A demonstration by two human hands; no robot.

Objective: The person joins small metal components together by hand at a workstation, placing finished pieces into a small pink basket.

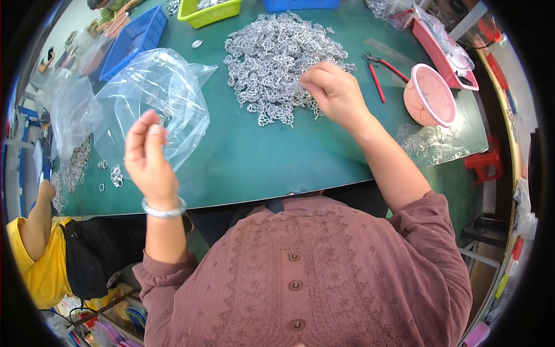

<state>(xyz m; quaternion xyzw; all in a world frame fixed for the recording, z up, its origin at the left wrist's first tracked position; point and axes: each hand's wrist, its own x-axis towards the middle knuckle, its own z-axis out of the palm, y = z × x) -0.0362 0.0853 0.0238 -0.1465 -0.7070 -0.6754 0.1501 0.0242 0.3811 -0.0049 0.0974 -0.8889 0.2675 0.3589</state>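
A large heap of small silver metal pieces [277, 58], looped in outline, lies on the green table [248, 156]. At its right side my right hand [335, 92] has thumb and fingers pinched together; whatever is between the fingertips is too small to make out. My left hand [149, 156], with a pale bangle [164, 209] on the wrist, is raised at the clear plastic bag [191, 110]. Its fingers are loosely curled and apart from the thumb, and nothing shows in them. A few metal pieces are visible in the bag, partly behind that hand.
Red-handled pliers [377, 81] and a pink basket [413, 104] sit right of the heap. Pink [430, 49], green [199, 17] and blue [130, 46] trays line the edges. Loose rings [116, 175] lie at left, near a co-worker's yellow sleeve [23, 246].
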